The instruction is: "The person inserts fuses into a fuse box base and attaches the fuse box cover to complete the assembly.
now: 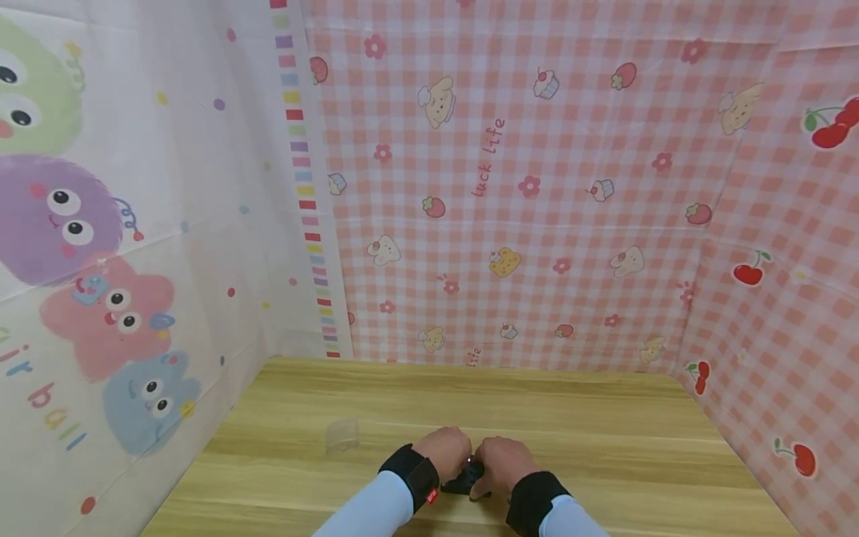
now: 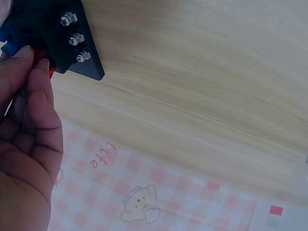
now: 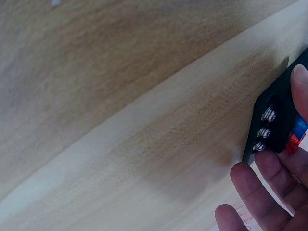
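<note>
A black device with a flat base sits on the wooden table between my two hands. Along one side of it runs a row of metal screws, and small red and blue parts show on it; its exact kind is unclear. My left hand pinches a small red part between thumb and forefinger, close to a blue part. From the other side my right hand grips the device, thumb on its black body and fingertips by its screw edge. In the head view both hands partly cover it.
A small clear plastic piece lies on the table, left of the hands. Patterned cloth walls enclose the table: a pink checked one at the back, a white cartoon one at left, and a cherry-printed one at right.
</note>
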`<state>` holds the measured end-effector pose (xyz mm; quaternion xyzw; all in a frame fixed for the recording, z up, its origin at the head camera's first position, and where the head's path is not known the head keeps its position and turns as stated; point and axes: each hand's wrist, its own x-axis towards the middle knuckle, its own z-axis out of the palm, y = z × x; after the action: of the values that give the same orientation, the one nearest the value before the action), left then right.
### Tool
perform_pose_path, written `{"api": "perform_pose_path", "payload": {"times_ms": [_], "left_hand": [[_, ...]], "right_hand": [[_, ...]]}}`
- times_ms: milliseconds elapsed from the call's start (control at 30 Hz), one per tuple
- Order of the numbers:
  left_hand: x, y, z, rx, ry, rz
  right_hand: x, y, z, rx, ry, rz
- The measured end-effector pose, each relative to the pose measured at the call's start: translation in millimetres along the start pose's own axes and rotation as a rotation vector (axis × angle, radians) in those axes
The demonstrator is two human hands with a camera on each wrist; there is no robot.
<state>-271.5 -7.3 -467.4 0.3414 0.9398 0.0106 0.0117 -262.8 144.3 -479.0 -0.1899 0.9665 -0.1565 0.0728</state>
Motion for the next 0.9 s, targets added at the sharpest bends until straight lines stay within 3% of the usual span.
{"api": "perform_pose_path", "payload": {"times_ms": [333, 900], "left_hand": [[2.8, -6.3, 9.6, -0.033, 0.018, 0.028], [-1.0, -9.4, 6.6, -0.098, -0.011, 0.052]], "right_hand": [[0.1, 0.4, 1.2, 0.004, 0.002, -0.009], [1.5, 2.4, 2.5, -0.012, -0.009, -0.015]]}}
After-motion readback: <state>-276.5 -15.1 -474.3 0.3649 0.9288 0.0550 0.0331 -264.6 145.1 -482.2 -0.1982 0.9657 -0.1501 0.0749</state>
